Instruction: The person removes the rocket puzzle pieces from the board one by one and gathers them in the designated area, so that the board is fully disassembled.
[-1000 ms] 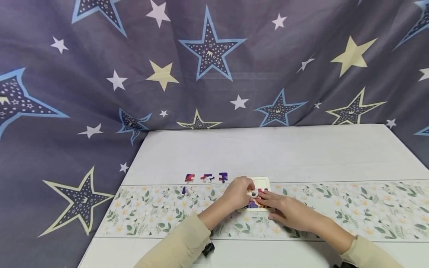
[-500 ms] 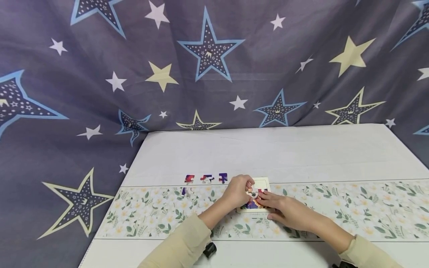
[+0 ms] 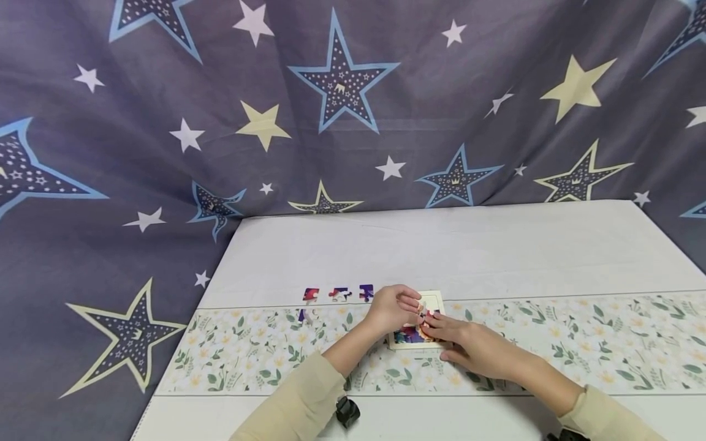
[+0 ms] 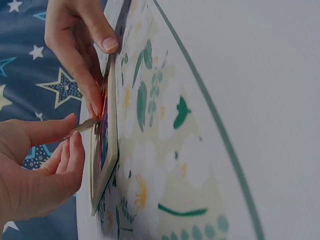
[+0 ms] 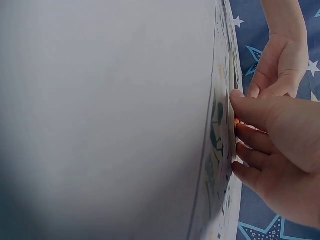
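My left hand (image 3: pixel 390 311) is over the left side of a small puzzle tray (image 3: pixel 432 295). Between its thumb and fingers it pinches a thin puzzle piece (image 4: pixel 86 125), tilted with one edge close to the picture in the left wrist view. My right hand (image 3: pixel 478 348) lies at the tray's right side, fingertips resting on the assembled pieces (image 3: pixel 408 335), thumb at the near edge. The lower part of the tray shows a colourful purple and orange picture; its upper part is bare cream. The fingers hide some of the middle.
Left of the tray lie several loose pieces: a red one (image 3: pixel 311 294), a red and white one (image 3: pixel 340 294), a purple one (image 3: pixel 366 293) and a purple and white one (image 3: pixel 306 316). A floral strip (image 3: pixel 551 343) crosses the white table (image 3: pixel 496 245); a star-patterned curtain (image 3: pixel 419 92) hangs behind.
My left hand has turned and its fingers have straightened somewhat, tipping the puzzle piece from facing up to nearly edge-on. The right hand stays on the tray.
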`<state>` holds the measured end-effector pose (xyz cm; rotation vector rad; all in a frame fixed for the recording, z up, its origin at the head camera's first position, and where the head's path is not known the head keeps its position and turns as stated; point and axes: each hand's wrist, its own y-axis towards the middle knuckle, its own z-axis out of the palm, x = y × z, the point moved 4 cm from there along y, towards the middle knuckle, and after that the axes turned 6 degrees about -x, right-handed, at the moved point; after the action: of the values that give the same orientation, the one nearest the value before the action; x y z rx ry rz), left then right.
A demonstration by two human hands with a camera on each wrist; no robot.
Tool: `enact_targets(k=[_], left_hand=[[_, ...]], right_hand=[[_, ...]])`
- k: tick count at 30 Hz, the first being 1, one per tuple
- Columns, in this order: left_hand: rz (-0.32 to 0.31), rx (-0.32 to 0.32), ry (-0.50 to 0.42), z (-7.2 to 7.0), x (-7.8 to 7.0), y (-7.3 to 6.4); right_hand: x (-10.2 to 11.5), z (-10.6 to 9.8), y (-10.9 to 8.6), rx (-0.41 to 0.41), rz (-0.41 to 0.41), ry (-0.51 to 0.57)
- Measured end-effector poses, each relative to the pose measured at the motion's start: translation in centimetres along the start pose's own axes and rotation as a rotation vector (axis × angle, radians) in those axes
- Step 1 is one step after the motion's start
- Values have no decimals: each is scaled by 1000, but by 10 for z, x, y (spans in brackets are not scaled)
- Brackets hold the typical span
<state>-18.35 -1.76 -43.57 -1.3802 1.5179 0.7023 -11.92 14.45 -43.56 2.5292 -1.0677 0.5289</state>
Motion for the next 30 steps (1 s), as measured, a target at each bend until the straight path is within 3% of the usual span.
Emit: enact_targets(k=[5, 13, 16, 23, 30], left_hand=[[-9, -27, 34, 0, 1, 0], [121, -18, 144, -3, 0, -2], [137, -4, 175, -5, 2, -1], [140, 14, 195, -15, 7, -4], [85, -13, 145, -38, 20, -12]], right_hand=[[0, 0, 0, 9, 12, 5], [1, 0, -1, 5, 13, 4], [1, 1, -1, 5, 11, 7], [0, 1, -2, -16, -9, 5], [0, 1, -1, -11, 1, -13]])
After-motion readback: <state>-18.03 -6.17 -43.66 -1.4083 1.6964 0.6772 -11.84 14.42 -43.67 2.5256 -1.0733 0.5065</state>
